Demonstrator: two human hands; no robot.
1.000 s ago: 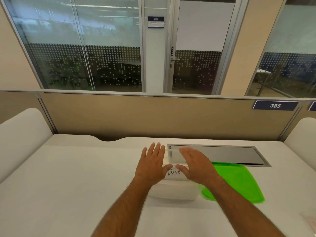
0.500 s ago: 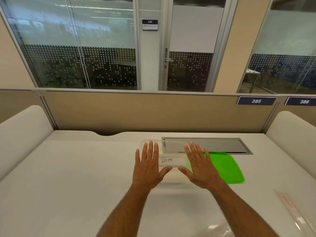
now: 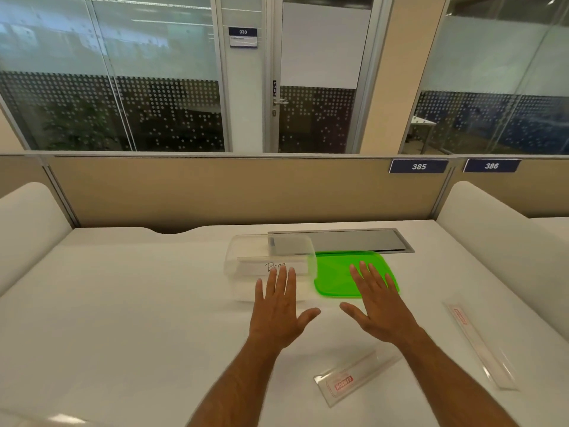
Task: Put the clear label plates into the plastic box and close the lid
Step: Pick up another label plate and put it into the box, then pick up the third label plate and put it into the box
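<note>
Clear label plates (image 3: 358, 379) (image 3: 480, 346) (two) at 5 o'clock | plastic box (image 3: 271, 266) lidless, green lid (image 3: 338, 272) beside | left hand (image 3: 278, 312), right hand (image 3: 380, 309) spread flat, holding nothing

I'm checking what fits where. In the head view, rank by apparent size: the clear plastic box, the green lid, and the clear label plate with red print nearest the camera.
1. Clear plastic box and flat green lid: look alike, unranked.
2. Clear label plate with red print: smallest, despite being nearest.

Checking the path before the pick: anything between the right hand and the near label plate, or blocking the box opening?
Nothing visible. Right hand hovers open over bare table; near label plate lies behind it. Plastic box is open, green lid lying beside it.
</note>
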